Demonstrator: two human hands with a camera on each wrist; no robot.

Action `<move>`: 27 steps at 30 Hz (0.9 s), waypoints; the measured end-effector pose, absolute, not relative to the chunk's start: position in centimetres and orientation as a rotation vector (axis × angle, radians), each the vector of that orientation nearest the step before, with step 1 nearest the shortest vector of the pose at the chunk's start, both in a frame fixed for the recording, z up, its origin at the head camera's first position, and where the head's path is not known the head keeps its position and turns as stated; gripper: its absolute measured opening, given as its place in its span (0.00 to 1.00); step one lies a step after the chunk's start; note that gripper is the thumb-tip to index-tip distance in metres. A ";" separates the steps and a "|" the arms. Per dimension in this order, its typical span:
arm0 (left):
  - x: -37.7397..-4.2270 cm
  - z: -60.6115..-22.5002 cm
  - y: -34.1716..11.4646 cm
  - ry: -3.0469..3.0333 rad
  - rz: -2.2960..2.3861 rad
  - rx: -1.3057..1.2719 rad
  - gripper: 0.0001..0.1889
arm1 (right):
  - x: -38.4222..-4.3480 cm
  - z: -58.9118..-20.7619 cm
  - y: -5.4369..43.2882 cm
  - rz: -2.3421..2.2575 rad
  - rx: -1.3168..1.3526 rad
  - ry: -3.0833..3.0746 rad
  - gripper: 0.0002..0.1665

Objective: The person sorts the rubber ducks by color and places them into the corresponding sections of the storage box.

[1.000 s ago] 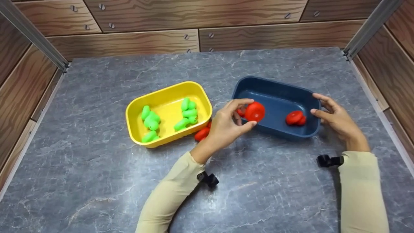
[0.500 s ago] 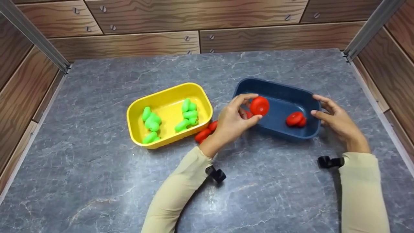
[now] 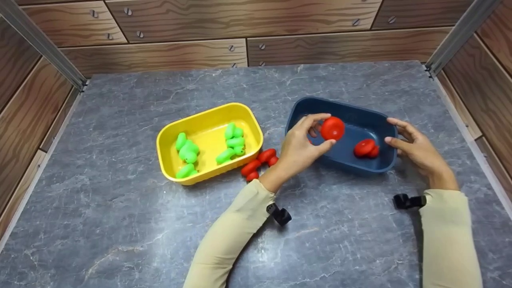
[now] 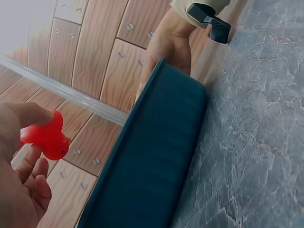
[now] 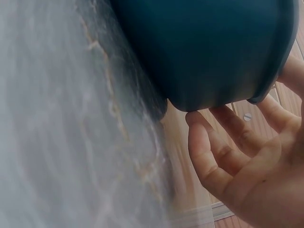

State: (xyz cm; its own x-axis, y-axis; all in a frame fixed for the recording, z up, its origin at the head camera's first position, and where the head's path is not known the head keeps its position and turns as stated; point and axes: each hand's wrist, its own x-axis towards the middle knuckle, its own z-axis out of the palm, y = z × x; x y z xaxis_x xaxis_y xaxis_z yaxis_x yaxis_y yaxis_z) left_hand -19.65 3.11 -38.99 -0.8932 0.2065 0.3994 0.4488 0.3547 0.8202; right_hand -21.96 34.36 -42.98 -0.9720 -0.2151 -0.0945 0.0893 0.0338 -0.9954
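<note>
My left hand (image 3: pixel 302 146) pinches a red rubber duck (image 3: pixel 333 129) between thumb and fingertips, above the left part of the dark blue bin (image 3: pixel 340 165). In the left wrist view the duck (image 4: pixel 50 137) shows its eye and beak, held over the level of the rim. My right hand (image 3: pixel 420 150) holds the bin's right end, with thumb at the rim and fingers (image 5: pixel 237 130) against the outer wall. Red ducks (image 3: pixel 366 148) lie inside the bin at the right; another patch of red is mostly hidden behind my left hand.
To the left stands a yellow bin (image 3: pixel 208 175) with several green rubber ducks (image 3: pixel 189 151) in it. Several red ducks (image 3: pixel 251 167) lie on the grey marbled table (image 3: pixel 120 224), between that bin and my left wrist. Wood-patterned walls (image 3: pixel 248 24) enclose the table.
My left hand has carried the red duck rightward and slightly away from me, farther over the blue bin. More red ducks on the table have come into view. My right hand has stayed put.
</note>
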 end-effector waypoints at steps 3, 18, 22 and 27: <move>-19.8 -38.8 3.3 -2.436 -1.516 -0.573 0.27 | -21.9 -43.0 34.3 -2.042 -0.125 2.081 0.29; -20.9 -39.5 4.1 -2.552 -1.333 -0.524 0.27 | -22.0 -43.0 34.3 -2.070 -0.135 2.055 0.29; -21.2 -39.5 4.3 -2.547 -1.312 -0.520 0.27 | -22.0 -43.0 34.3 -2.055 -0.138 2.066 0.29; -21.7 -39.8 4.6 -2.512 -1.288 -0.491 0.27 | -22.0 -43.0 34.4 -2.036 -0.136 2.095 0.29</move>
State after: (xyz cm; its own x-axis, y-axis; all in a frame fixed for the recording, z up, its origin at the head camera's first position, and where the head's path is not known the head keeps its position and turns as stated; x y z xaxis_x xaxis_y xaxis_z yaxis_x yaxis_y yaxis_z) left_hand -21.73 4.64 -39.81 -0.9045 0.1723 0.3901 0.4173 0.5460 0.7264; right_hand -22.01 34.45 -43.01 -0.9722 -0.2162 -0.0902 0.0841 0.0376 -0.9958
